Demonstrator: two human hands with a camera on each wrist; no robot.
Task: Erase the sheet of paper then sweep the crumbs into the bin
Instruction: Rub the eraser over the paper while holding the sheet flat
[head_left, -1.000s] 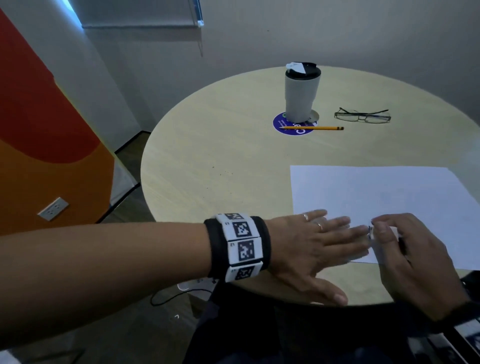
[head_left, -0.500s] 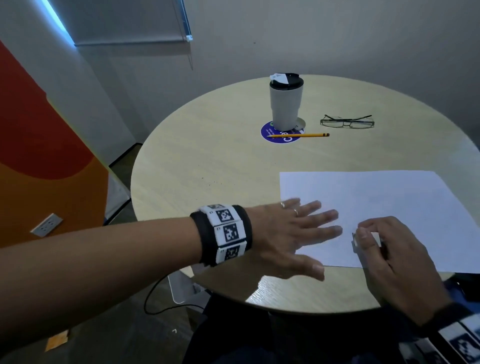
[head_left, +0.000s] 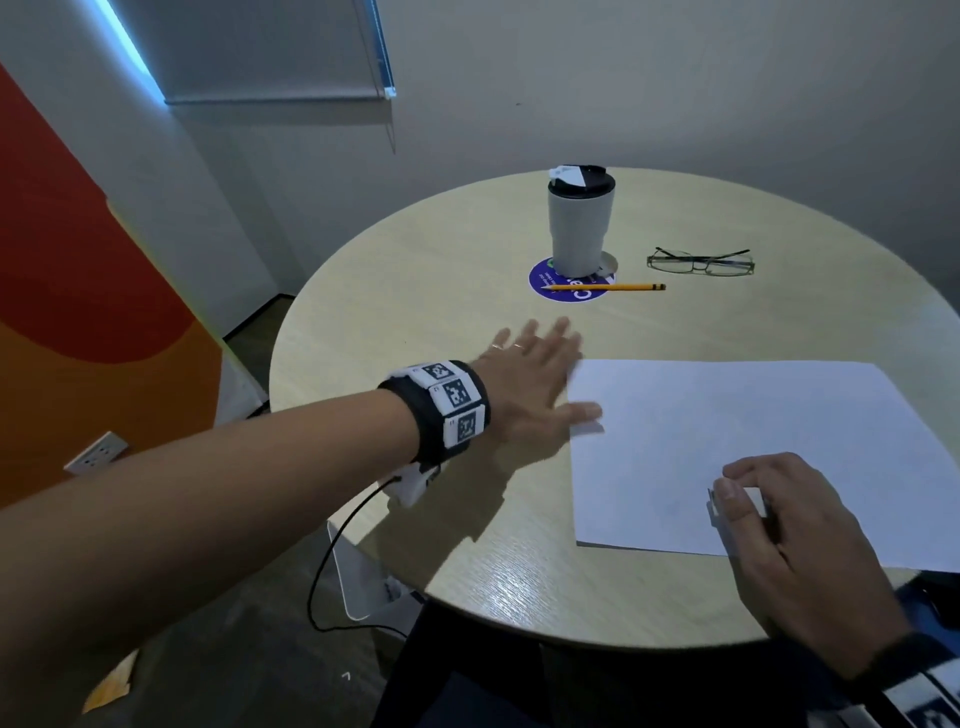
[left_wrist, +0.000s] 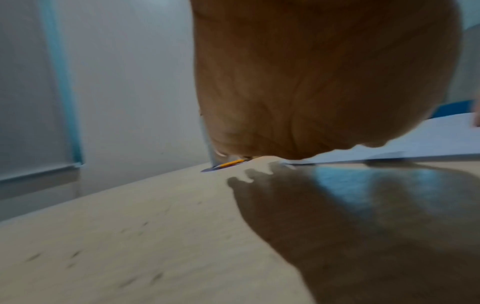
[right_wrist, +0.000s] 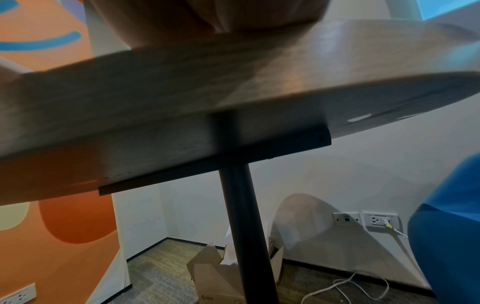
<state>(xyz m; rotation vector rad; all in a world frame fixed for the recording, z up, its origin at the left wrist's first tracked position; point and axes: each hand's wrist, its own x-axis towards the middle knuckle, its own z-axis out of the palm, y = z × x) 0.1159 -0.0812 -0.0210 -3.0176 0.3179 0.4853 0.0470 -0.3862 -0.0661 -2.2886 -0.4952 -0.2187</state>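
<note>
While half a second ago spread flat over the near left corner of the white rectangular paper sheet (head_left: 737, 447), left hand (head_left: 530, 384) now lifted off, fingers straight and released, fingertips beyond the sheet's left edge, thumb touching that edge. Right hand (head_left: 795, 540) unchanged: fingers curled, pinching small white eraser (head_left: 748, 501) against the sheet's near part on the round pale wooden table (head_left: 441, 291).
</note>
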